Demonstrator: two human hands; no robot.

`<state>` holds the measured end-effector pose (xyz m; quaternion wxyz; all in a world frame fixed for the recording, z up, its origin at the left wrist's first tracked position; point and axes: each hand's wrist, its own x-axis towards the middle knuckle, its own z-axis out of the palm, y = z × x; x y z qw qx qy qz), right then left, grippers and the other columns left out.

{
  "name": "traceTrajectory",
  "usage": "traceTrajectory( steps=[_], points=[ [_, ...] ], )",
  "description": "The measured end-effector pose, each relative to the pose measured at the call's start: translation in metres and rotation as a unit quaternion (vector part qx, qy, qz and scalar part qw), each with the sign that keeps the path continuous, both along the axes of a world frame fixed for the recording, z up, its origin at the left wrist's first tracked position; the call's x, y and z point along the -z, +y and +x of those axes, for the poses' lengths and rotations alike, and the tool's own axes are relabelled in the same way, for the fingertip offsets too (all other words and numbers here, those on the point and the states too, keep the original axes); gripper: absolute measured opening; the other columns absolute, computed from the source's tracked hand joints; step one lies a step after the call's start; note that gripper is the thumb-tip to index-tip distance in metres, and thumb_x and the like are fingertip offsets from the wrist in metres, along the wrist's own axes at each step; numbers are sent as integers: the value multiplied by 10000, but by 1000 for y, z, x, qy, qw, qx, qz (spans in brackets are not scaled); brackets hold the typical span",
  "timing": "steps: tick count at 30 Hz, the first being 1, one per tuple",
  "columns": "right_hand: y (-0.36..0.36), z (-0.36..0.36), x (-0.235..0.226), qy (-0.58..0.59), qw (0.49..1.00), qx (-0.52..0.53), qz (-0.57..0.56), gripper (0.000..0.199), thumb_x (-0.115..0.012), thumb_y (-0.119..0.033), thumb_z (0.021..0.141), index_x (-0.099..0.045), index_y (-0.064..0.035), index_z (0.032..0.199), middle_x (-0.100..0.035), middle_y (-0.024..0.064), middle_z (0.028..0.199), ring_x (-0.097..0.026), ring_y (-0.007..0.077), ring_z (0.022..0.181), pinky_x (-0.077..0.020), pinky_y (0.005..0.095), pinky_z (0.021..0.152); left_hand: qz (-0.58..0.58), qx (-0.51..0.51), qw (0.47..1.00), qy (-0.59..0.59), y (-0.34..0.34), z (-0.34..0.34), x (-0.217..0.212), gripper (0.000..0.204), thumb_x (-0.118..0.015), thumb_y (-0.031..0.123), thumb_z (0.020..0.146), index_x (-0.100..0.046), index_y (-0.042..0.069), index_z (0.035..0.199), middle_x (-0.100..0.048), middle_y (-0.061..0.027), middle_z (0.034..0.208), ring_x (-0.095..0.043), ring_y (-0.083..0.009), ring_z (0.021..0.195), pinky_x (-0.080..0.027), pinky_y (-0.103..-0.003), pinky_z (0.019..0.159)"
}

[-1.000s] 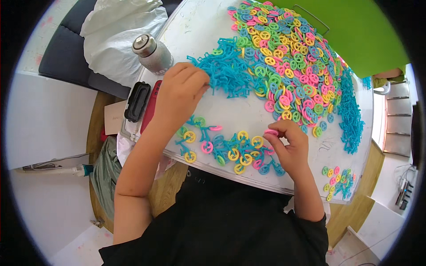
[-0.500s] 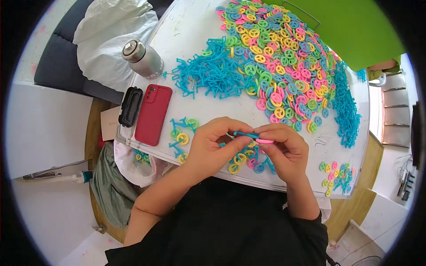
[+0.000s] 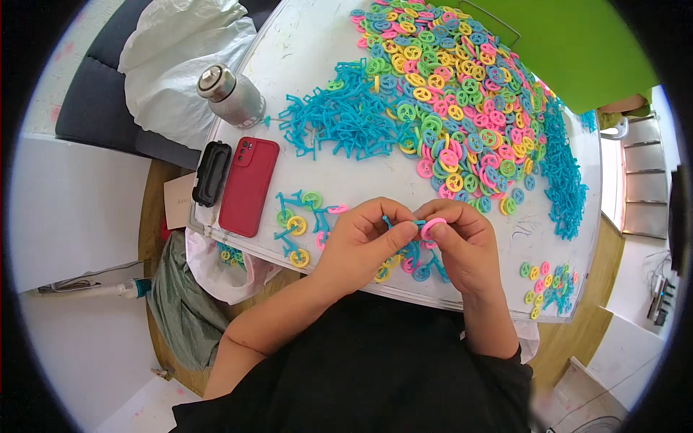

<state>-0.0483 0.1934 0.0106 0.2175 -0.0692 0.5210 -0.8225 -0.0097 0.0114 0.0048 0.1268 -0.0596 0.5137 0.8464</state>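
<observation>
My left hand (image 3: pixel 369 242) pinches a thin blue plastic frame piece (image 3: pixel 388 219) between thumb and fingers, over the table's near edge. Close beside it, my right hand (image 3: pixel 465 245) grips a small pink plastic wheel (image 3: pixel 427 227) by its rim. The wheel sits against the end of the blue piece; whether they are joined is hidden by my fingers. Under my hands lie several blue pieces with yellow, pink and blue wheels (image 3: pixel 421 274), partly covered. Left of my left hand are blue pieces fitted with green, yellow and pink wheels (image 3: pixel 296 225).
A heap of coloured wheels (image 3: pixel 462 94) covers the far side of the white table (image 3: pixel 325 180), between piles of blue pieces (image 3: pixel 339 119). At left stand a metal bottle (image 3: pixel 234 97), a red phone (image 3: pixel 249 187) and a black case (image 3: pixel 213 173). Small parts (image 3: pixel 548 289) lie at right.
The pink wheel has turned from edge-on to show its face. Both hands have shifted slightly, and pink wheels beside my left hand have come into view.
</observation>
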Motion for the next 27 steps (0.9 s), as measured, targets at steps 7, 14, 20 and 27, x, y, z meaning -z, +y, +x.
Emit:
traceTrajectory(
  steps=[7, 14, 20, 27],
  points=[
    [-5, 4, 0, -47, 999, 20, 4, 88, -671, -94, 936, -628, -23, 964, -662, 119, 1056, -609, 140, 895, -486, 284, 798, -51, -67, 996, 41, 10, 8, 8, 198, -698, 80, 928, -629, -1, 1095, -671, -16, 943, -616, -75, 837, -496, -231, 719],
    [0, 3, -4, -50, 997, 29, 59, 91, -659, -83, 947, -635, -19, 1006, -667, 78, 988, -602, 108, 866, -479, 263, 785, -315, -64, 907, 272, 4, 3, 1, 170, -744, -4, 846, -656, 2, 991, -694, -93, 929, -672, -163, 844, -521, -278, 740],
    [-4, 8, -11, 59, 975, 78, 201, 165, -653, -36, 941, -641, 12, 1098, -650, 38, 956, -591, 85, 864, -468, 222, 751, -345, -67, 889, 293, -2, 3, 6, 164, -759, 2, 830, -660, 1, 961, -695, -105, 911, -682, -192, 819, -532, -303, 723],
    [-1, 8, -1, 218, 965, 19, 147, 391, -671, 14, 902, -597, 42, 1285, -614, 73, 1070, -607, 106, 890, -494, 217, 788, -196, -18, 962, 189, -5, 6, 9, 164, -714, -14, 881, -632, -7, 1023, -665, -82, 994, -639, -151, 929, -508, -289, 819]
  ],
)
